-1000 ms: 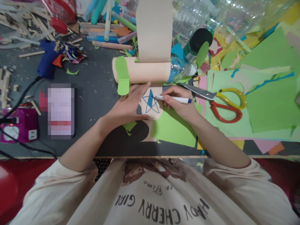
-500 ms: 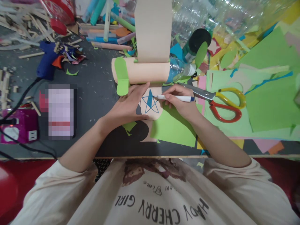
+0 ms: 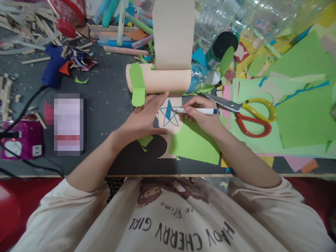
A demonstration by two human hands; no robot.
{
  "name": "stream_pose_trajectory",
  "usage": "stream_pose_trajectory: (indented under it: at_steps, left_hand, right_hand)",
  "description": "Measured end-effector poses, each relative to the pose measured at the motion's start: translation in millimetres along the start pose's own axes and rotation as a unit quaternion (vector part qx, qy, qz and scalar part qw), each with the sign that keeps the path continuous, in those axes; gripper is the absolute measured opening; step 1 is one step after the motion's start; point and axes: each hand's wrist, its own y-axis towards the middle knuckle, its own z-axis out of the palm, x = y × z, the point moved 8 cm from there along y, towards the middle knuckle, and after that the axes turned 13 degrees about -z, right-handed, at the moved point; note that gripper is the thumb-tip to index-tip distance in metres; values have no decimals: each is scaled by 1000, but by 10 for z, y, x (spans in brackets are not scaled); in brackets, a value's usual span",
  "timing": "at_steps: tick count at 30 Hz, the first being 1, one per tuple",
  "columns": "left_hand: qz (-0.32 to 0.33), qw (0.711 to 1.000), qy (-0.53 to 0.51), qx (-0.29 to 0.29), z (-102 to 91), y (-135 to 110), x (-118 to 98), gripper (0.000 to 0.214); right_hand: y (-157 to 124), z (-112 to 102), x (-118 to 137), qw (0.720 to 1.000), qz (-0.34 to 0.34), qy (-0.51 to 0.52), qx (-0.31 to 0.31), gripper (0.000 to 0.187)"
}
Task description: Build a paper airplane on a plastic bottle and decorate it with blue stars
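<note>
My right hand [image 3: 203,117] pinches a white marker with a blue cap [image 3: 202,111], its tip touching the upper right of a blue star [image 3: 168,114] drawn on a beige paper piece [image 3: 172,126]. Flat on that paper's left side lies my left hand [image 3: 143,119], fingers stretched out and pressing it down. Just beyond the hands lies a plastic bottle wrapped in beige paper [image 3: 162,79] with green paper fins [image 3: 137,84] and an upright beige panel [image 3: 173,33].
Red-and-yellow scissors [image 3: 249,113] lie right of my right hand on green paper sheets [image 3: 301,115]. A blue glue gun [image 3: 52,66], a pink power block [image 3: 21,140], wood sticks [image 3: 23,24] and paper rolls [image 3: 120,31] crowd the left and back. A green sheet [image 3: 194,145] lies under my right wrist.
The marker tip has shifted slightly along the star's upper right while colouring; both hands stay almost where they were.
</note>
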Motion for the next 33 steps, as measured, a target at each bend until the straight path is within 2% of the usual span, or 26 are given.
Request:
stream_pose_trajectory:
  at_steps: [9, 15, 22, 29, 33]
  left_hand:
    - [-9, 1000, 7, 6, 1, 6, -11, 107]
    - [-9, 1000, 5, 5, -4, 1, -14, 106]
    - [-12, 1000, 6, 7, -2, 0, -12, 106]
    - [-13, 1000, 4, 5, -5, 1, -13, 107]
    - [-15, 1000, 4, 6, -5, 3, -13, 108]
  right_hand:
    - [6, 2, 22, 1000, -11, -24, 11, 15]
    - [-4, 22, 10, 998, 6, -59, 33, 15]
    - [-29, 71, 10, 998, 7, -36, 58, 19]
    - [10, 2, 45, 1000, -20, -19, 5, 13]
    - [6, 23, 56, 999, -25, -29, 13, 15]
